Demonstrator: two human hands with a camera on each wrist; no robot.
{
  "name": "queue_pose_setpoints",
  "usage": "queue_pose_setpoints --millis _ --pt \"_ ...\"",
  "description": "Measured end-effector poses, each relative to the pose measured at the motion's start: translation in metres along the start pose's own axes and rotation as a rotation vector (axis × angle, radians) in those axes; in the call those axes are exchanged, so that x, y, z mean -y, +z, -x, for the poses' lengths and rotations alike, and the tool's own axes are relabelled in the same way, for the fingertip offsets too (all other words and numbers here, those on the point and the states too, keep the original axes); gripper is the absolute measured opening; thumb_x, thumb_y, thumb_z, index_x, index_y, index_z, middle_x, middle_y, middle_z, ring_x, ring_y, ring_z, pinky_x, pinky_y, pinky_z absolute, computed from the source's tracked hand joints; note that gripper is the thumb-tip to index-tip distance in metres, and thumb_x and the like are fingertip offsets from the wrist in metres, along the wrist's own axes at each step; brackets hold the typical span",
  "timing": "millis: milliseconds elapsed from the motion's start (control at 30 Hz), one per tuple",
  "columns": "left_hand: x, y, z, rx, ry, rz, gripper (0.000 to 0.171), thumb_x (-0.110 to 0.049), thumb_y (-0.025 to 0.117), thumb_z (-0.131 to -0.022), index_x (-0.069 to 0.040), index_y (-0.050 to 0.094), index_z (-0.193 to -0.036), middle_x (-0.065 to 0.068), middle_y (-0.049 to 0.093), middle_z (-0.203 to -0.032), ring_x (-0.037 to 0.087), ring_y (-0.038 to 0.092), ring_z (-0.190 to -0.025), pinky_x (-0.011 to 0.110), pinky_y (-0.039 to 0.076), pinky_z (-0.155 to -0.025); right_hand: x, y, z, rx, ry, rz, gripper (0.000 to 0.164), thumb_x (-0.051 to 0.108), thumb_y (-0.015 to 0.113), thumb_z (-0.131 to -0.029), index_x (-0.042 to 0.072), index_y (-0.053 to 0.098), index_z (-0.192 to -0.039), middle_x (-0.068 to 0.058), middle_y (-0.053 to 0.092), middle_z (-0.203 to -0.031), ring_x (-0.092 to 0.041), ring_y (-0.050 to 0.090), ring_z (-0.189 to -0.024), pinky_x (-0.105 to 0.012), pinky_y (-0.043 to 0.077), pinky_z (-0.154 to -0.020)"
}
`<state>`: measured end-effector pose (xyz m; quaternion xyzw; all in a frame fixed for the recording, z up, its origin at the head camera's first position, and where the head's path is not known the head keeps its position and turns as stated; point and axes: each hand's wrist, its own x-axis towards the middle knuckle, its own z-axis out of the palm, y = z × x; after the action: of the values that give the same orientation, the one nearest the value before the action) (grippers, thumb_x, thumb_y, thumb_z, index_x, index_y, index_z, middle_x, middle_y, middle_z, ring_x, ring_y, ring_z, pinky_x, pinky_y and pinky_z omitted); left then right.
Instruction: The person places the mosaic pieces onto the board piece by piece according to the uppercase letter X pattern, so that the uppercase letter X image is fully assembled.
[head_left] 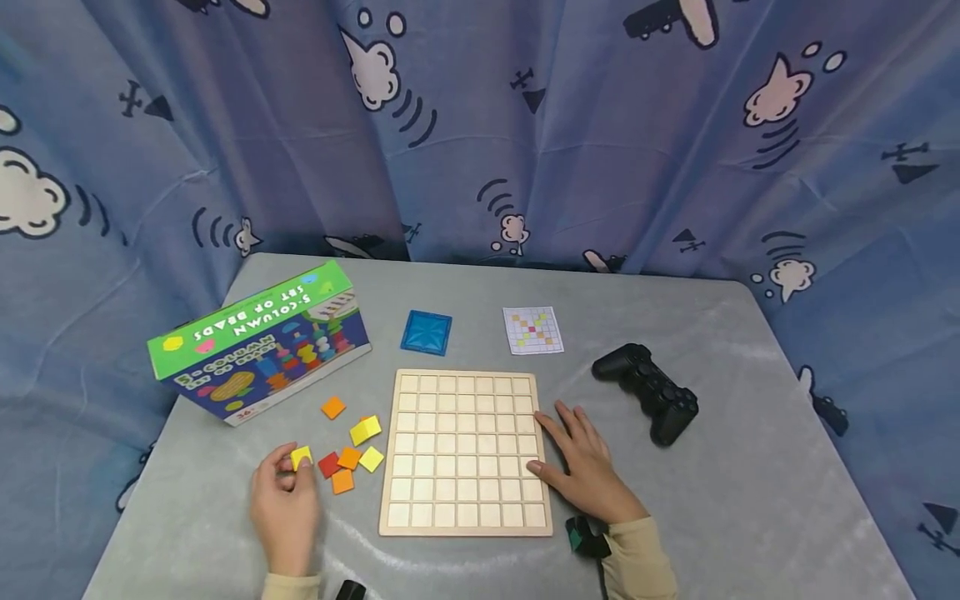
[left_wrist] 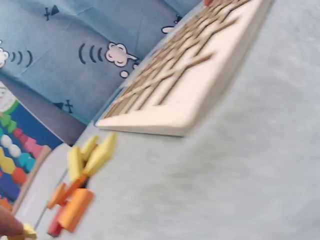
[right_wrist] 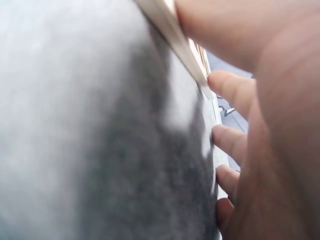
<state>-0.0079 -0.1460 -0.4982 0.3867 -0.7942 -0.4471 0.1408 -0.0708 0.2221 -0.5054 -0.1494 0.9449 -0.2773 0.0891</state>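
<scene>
Between thumb and fingers, my left hand [head_left: 287, 508] pinches a yellow square tile [head_left: 300, 457], left of a loose group of tiles. That group has a red tile [head_left: 328, 464], several orange tiles [head_left: 342, 481] and yellow tiles [head_left: 365, 430]; in the left wrist view, some yellow tiles [left_wrist: 100, 155] lean on one another. A wooden grid board [head_left: 467, 454] lies flat in the middle, its squares bare. My right hand [head_left: 588, 467] is spread at the board's right edge, thumb and index fingertip touching the rim. The right wrist view shows its fingers [right_wrist: 232, 92] extended along the board's side.
A colourful bead-set box [head_left: 262, 346] stands at the back left. Behind the board lie a blue square tray [head_left: 427, 332] and a printed pattern card [head_left: 532, 330]. A black game controller [head_left: 647, 392] rests to the right. A patterned curtain [head_left: 465, 133] hangs behind the table.
</scene>
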Motion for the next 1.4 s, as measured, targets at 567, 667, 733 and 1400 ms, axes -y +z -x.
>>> queue_pose_setpoints --millis 567,667,733,1400 --pt "-0.055 0.009 -0.003 0.491 0.083 0.399 0.036 0.002 0.054 -0.095 -0.006 0.051 -0.130 0.013 0.050 -0.113 0.017 0.070 -0.090 0.020 0.053 -0.079 -0.001 0.003 0.000 -0.020 -0.008 -0.006 0.074 0.048 0.065 -0.087 0.024 0.035 -0.149 -0.014 0.018 -0.158 -0.043 0.007 -0.144 -0.068 0.014 -0.103" --pt "-0.058 0.020 -0.002 0.551 0.100 0.401 0.038 0.006 0.053 -0.093 -0.003 0.050 -0.130 0.016 0.050 -0.113 0.023 0.068 -0.096 0.023 0.054 -0.081 -0.002 0.003 0.000 -0.019 -0.009 -0.008 0.074 0.048 0.065 -0.087 0.024 0.034 -0.149 -0.014 0.017 -0.158 -0.042 0.007 -0.144 -0.068 0.013 -0.103" --pt "-0.059 0.027 -0.002 0.589 0.112 0.397 0.038 0.006 0.055 -0.093 -0.002 0.050 -0.130 0.018 0.049 -0.114 0.025 0.068 -0.098 0.025 0.054 -0.082 -0.002 0.004 0.000 -0.015 -0.007 -0.009 0.074 0.049 0.065 -0.087 0.024 0.034 -0.149 -0.013 0.017 -0.158 -0.042 0.007 -0.144 -0.068 0.013 -0.103" --pt "-0.073 0.066 -0.011 0.598 0.356 0.115 0.034 -0.008 0.070 -0.087 -0.011 0.061 -0.120 0.007 0.065 -0.090 0.020 0.067 -0.068 0.025 0.053 -0.060 -0.002 0.003 0.000 -0.033 -0.012 -0.004 0.073 0.048 0.065 -0.087 0.025 0.034 -0.149 -0.013 0.018 -0.158 -0.041 0.007 -0.144 -0.068 0.013 -0.102"
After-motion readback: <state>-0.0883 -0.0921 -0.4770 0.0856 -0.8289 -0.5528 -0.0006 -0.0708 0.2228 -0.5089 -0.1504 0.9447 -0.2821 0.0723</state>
